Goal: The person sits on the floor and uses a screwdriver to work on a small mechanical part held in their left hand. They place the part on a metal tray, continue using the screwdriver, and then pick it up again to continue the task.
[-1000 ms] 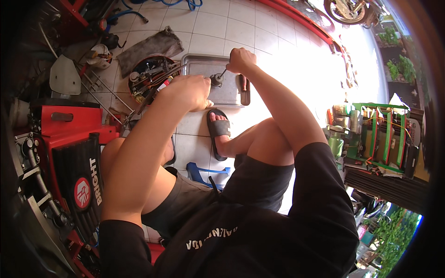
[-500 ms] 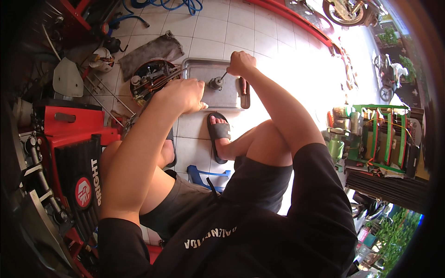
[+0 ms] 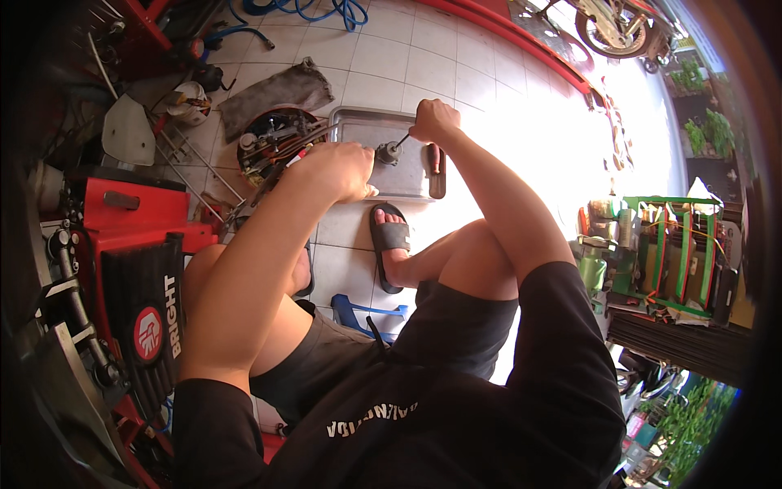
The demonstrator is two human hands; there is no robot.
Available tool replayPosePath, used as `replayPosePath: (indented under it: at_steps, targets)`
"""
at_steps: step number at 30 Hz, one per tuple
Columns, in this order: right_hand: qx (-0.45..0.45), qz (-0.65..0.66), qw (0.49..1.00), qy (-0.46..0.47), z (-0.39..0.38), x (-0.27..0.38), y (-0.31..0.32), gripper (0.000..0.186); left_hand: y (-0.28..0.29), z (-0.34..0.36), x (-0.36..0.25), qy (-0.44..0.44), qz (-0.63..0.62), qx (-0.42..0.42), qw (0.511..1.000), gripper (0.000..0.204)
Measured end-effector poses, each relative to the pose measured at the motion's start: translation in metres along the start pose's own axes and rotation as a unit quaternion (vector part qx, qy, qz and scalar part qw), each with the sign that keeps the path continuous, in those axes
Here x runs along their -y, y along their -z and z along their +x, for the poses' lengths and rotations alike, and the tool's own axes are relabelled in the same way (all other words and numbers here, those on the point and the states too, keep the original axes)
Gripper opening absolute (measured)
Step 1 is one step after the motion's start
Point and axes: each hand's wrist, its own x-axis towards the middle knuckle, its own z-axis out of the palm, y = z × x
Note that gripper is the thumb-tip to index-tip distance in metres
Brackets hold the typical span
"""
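A small grey metal part [image 3: 387, 153], round and carburetor-like, stands in a shallow metal tray [image 3: 399, 196] on the floor. My right hand [image 3: 436, 121] is closed in a fist above the tray's far right side. From it a thin screwdriver [image 3: 402, 141] slants down to the part's top, its handle hidden in my fingers. At the tray's left side my left hand [image 3: 346, 169] is curled, back turned up, with fingertips close to the part. Whatever it grips is hidden; I cannot tell whether it touches the part. A red-handled tool [image 3: 435, 160] lies along the tray's right end.
Left of the tray sits a round container [image 3: 273, 138] full of tools, with a grey cloth [image 3: 281, 91] behind it. A red and black machine [image 3: 138, 244] stands at my left. My sandalled foot [image 3: 391, 236] is by the tray's near edge. A blue stool [image 3: 366, 316] shows beneath me.
The whole view has shifted slightly, moving the scene a little right and down. My left fingertips are slightly nearer the metal part. The right hand keeps its grip on the screwdriver.
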Motion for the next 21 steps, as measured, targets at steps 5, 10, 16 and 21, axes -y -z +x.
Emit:
replayPosePath:
  at_steps: [5, 10, 16, 21]
  targets:
    - [0.0, -0.01, 1.0, 0.002, 0.0015, -0.0025, -0.0002, 0.021, 0.0034, -0.0043, -0.0022, 0.002, 0.001, 0.0, 1.0, 0.052]
    - [-0.017, -0.006, 1.0, 0.007, 0.0011, -0.002, -0.0027, 0.019, 0.0028, -0.0037, -0.0017, 0.005, -0.001, 0.004, 1.0, 0.052]
    - [-0.025, -0.008, 1.0, 0.013, 0.0008, -0.0023, -0.0034, 0.019, 0.0032, -0.0003, -0.0033, 0.005, 0.0, 0.013, 1.0, 0.051]
    - [-0.021, -0.007, 1.0, 0.009, 0.0, -0.0024, -0.0018, 0.019, 0.0024, 0.0018, -0.0033, 0.001, 0.0, 0.015, 1.0, 0.051]
